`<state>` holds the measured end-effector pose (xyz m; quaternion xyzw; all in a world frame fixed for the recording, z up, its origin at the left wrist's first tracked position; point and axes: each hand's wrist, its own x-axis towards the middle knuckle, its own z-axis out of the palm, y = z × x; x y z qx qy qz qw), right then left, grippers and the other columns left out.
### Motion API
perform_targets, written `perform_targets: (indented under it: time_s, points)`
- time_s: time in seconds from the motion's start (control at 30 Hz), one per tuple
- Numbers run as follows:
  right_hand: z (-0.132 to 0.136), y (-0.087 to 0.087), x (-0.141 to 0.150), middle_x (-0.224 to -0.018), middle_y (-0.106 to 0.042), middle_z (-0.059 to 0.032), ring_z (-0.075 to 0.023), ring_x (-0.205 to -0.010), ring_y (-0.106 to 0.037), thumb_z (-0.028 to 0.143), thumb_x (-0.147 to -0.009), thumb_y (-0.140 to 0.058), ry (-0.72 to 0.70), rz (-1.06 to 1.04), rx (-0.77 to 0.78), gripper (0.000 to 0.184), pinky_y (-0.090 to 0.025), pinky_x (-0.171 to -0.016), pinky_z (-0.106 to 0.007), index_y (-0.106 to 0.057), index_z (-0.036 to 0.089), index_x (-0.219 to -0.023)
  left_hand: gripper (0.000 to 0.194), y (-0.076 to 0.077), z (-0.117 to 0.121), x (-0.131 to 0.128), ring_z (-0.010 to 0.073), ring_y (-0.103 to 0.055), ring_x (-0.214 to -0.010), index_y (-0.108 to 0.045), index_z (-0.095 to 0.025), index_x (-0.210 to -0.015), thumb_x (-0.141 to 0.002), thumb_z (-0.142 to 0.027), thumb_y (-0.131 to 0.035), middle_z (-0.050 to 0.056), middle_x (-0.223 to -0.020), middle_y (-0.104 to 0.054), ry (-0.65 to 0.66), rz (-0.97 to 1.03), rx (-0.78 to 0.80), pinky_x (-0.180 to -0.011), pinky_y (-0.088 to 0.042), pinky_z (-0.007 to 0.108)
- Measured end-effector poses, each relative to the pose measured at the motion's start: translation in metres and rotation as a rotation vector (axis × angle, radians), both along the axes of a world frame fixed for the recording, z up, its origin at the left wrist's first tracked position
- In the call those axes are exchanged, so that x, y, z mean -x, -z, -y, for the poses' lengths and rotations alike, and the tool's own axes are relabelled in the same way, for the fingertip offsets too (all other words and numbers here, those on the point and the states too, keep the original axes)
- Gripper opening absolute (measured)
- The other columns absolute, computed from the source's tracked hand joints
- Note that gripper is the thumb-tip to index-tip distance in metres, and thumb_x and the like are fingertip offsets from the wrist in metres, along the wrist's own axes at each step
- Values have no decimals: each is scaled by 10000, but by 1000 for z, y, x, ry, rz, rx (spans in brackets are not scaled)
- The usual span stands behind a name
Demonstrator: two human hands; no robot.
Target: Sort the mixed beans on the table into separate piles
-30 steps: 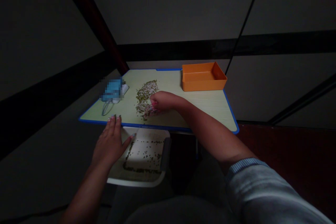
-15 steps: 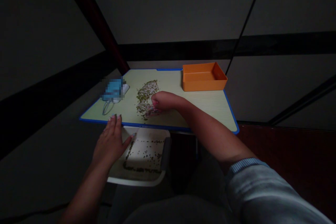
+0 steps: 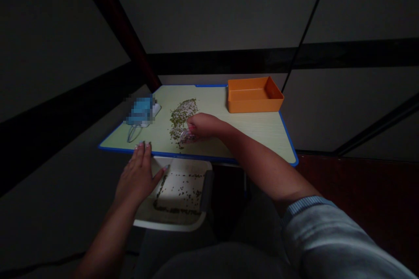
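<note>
The left hand (image 3: 137, 176) lies open with its fingers spread at the near edge of the worktop (image 3: 209, 100), above a white tray (image 3: 170, 225), while the right hand (image 3: 203, 125) curls low into the strewn green beans (image 3: 180, 117), its grip's hold unclear, left of an orange tray (image 3: 253, 104).

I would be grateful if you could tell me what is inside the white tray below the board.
The white tray holds scattered small green beans, many along its sides. The left hand covers part of its left side, hiding whatever lies beneath.
</note>
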<state>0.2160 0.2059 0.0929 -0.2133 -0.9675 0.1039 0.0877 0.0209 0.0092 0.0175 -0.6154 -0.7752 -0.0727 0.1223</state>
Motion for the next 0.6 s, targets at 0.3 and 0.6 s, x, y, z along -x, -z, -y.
perform_targets:
  time_s: [0.3, 0.6]
  points:
    - [5, 2, 3, -916, -681, -93, -160, -729, -516, 220, -836, -425, 10, -50, -9, 235, -263, -569, -272, -638, 148, -901, 836, 1, 0, 1, 317, -158, -1441, -105, -84, -1457, -806, -515, -402, 207, -1552, -174, 7, -4, -1, -1137, -242, 467]
    - [4, 2, 2, -893, -663, -68, -147, -706, -472, 232, -832, -455, -7, -53, 53, 200, -246, -577, -265, -631, 161, -896, 836, 0, -1, 0, 319, -155, -1441, -91, -90, -1460, -814, -523, -396, 207, -1557, -156, 2, 7, 6, -1131, -246, 474]
